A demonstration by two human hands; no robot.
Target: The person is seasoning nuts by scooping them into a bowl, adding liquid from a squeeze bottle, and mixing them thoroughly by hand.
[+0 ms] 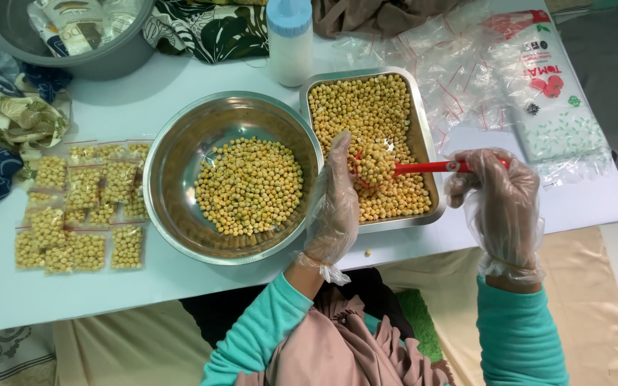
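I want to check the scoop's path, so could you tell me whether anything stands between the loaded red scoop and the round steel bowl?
Yes: the left hand is held upright against the front of the red scoop, directly between it and the round steel bowl. The right hand grips the scoop's handle over the rectangular tray. The bowl's raised rim also lies on that line.

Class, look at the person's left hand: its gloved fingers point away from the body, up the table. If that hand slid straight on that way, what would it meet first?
The left hand would probably first meet the heaped red scoop at its fingertips, over the rectangular tray of yellow pellets; relative height is unclear.
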